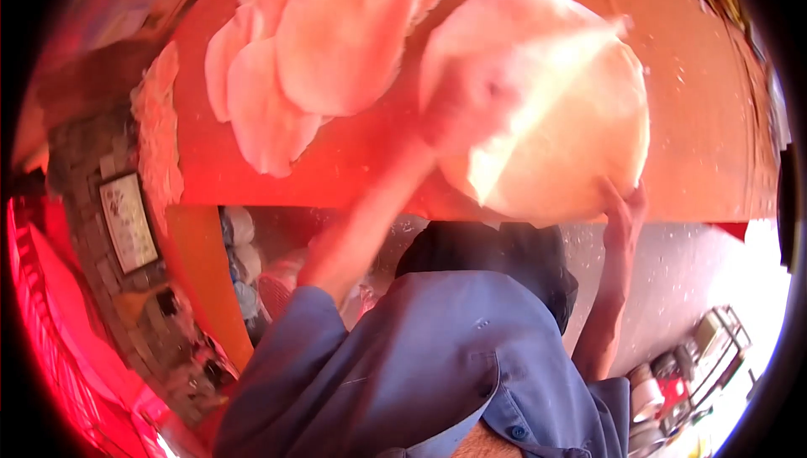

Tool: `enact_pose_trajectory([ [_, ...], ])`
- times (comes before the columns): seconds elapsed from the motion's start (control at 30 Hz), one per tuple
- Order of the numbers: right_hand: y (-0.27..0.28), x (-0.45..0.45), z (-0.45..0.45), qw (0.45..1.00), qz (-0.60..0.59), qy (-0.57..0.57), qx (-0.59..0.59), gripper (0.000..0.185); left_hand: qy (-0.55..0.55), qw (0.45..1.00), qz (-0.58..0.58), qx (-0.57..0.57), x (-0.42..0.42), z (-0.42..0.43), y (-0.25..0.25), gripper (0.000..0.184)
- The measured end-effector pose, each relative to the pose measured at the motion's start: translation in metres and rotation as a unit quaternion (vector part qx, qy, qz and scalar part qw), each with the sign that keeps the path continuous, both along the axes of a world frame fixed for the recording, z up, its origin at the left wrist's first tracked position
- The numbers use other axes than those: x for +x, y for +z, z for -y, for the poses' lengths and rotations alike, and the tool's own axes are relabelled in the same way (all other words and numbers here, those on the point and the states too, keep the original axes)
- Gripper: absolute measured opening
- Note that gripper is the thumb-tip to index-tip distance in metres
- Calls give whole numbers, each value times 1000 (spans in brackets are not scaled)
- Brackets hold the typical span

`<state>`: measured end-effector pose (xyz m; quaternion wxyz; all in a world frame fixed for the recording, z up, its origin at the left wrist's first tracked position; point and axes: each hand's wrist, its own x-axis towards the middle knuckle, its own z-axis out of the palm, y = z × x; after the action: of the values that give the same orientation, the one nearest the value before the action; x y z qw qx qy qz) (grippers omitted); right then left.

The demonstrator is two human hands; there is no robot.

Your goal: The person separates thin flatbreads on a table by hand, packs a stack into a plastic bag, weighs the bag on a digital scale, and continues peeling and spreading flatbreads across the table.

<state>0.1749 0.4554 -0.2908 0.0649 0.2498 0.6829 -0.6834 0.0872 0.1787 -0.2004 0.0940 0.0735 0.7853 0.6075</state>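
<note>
A large round sheet of pale dough point(580, 147) lies on the orange table near its front edge. My left hand point(475, 100) is over its left side, smeared by motion, so its fingers cannot be made out. My right hand point(624, 206) is at the sheet's lower right edge, thumb on top and the other fingers along the rim, gripping it. A bright slanting streak crosses the sheet; I cannot tell whether it is light or an object. To the left, several thin oval dough sheets point(349, 37) overlap in a pile.
The orange tabletop point(706, 121) carries small white specks. Along its left edge hangs a ragged pale strip point(160, 126). Below left, a framed panel point(129, 222) lies on brick paving. At lower right stands a metal rack point(714, 340) with pots and containers beside it.
</note>
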Motion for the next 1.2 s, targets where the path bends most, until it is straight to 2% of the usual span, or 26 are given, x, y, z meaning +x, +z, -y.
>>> enact_pose_trajectory([
  [0.07,-11,1,-2,999,-13,14,43,45,64,996,-13,62,-12,60,38,22],
  [0.1,-8,1,0,999,-19,24,39,45,120,989,-57,70,-13,87,66,26],
  [0.13,-5,1,2,999,-14,21,31,45,126,990,-60,7,-17,134,91,29],
  [0.2,0,1,5,999,-13,25,21,45,172,967,-178,-63,-26,225,131,34],
  [0.27,1,1,5,999,2,20,35,46,229,943,-201,-136,-17,282,184,37],
  [0.33,-5,0,0,999,-10,22,29,40,260,902,-225,-260,-9,346,224,35],
  [0.4,-6,0,-2,998,8,32,47,41,324,761,-270,-493,1,386,245,36],
  [0.47,-3,-1,3,999,14,24,30,46,358,629,-302,-621,21,395,234,36],
  [0.5,-6,-1,2,999,12,23,29,46,352,625,-275,-640,29,416,218,35],
  [0.53,-9,-1,0,999,10,19,29,46,341,578,-272,-689,40,426,191,33],
  [0.57,-10,-1,0,999,13,15,29,45,336,607,-234,-681,55,463,157,37],
  [0.6,-12,-1,-3,999,14,12,30,45,315,735,-140,-584,70,502,92,33],
  [0.63,-16,0,-5,999,14,15,36,44,316,832,-26,-456,85,538,30,30],
  [0.67,-17,0,-7,999,13,16,43,44,333,873,87,-346,99,573,-31,26],
  [0.7,-15,0,-9,999,14,10,48,44,240,871,-6,-429,109,520,-54,28],
  [0.73,-11,1,-10,998,23,14,55,42,253,889,-97,-370,107,463,-77,30],
  [0.77,-7,0,-8,997,34,18,61,40,263,891,27,-369,96,375,-52,33],
  [0.8,-3,-1,-4,997,38,14,69,40,255,914,7,-315,88,320,-57,34],
  [0.87,7,-6,2,994,19,-44,-95,37,203,957,-7,-206,69,207,-52,37],
  [0.93,20,-10,10,994,24,-45,-92,36,88,994,-7,-62,57,94,-41,45],
  [0.97,32,-13,20,994,20,-51,-95,36,29,999,-4,-45,55,51,-42,48],
  [1.0,19,-13,13,998,3,-18,-57,35,-21,999,27,-2,53,10,-29,52],
  [1.07,31,-20,26,991,22,-34,-127,38,-94,995,-29,-18,47,-47,-45,52],
  [1.1,41,-22,29,997,23,0,-77,45,-107,994,-28,-10,46,-59,-45,52],
  [1.17,43,-21,25,995,21,8,-101,48,-129,986,101,16,43,-75,-44,49],
  [1.2,37,-19,20,994,21,18,-109,47,-133,981,141,-15,41,-77,-39,41],
])
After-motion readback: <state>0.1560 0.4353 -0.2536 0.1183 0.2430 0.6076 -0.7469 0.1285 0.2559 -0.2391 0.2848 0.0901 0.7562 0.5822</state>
